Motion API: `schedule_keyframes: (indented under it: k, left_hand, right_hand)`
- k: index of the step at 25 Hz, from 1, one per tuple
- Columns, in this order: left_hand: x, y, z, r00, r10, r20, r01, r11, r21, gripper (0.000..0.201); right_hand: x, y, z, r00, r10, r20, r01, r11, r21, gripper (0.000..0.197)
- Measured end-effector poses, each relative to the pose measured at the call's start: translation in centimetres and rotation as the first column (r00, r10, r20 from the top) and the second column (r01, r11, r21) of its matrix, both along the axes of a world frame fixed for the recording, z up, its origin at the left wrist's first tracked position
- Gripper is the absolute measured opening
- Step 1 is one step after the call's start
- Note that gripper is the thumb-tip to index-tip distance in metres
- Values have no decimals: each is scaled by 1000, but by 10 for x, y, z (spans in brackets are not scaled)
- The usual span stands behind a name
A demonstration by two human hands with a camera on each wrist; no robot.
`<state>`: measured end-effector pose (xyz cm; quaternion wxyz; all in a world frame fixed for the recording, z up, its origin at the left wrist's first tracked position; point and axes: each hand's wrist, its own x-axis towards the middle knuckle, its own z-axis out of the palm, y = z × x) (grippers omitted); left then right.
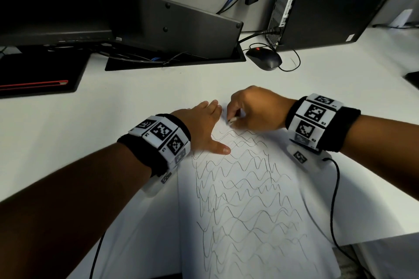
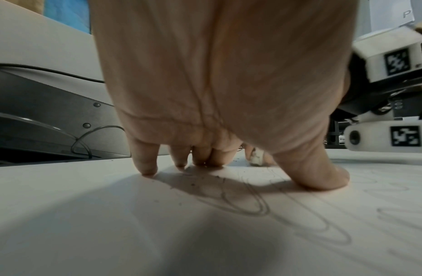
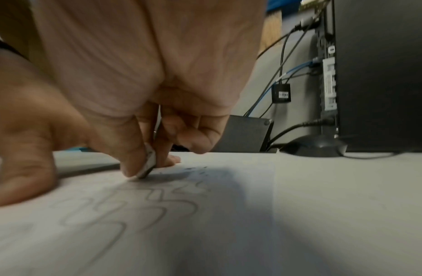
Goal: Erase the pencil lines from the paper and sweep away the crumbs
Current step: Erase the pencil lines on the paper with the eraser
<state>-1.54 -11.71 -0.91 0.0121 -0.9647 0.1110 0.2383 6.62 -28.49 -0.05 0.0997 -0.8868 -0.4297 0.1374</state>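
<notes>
The paper (image 1: 249, 199) lies flat on the white table (image 1: 113, 120), its near end reaching over the table's front edge, covered in wavy pencil lines (image 1: 244, 188). The left hand (image 1: 201, 129) presses the paper's far left part, fingers straight and spread, thumb on the lines. Just beside it, the right hand (image 1: 256, 111) pinches a small white eraser (image 1: 232, 120) between thumb and fingertip, its tip on the paper near the far edge. Dark crumbs (image 2: 200, 184) lie scattered around the left fingertips. Bare table lies left and right of the sheet. Beyond stand a mouse (image 1: 264, 59), a computer tower (image 1: 328, 2) and a monitor (image 1: 45, 0), well apart from the hands.
</notes>
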Motion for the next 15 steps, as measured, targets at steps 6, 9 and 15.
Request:
schedule_keyframes:
  k: [6,9,15]
  left_hand:
    - [2,1,-2,1000,-3,-6,4,1000,8,110]
    - [3,3,-4,1000,0,-12,0,1000,4,111]
    - [1,5,-4,1000,-1,-21,1,1000,-3,111]
  right_hand:
    - [4,-2,-1,997,-56,45,54,998,27,11]
    - [-2,-3,-4,999,-9,-33,10,999,32,8]
    - [15,-7,-7,993,-115,-5,115,986,120,5]
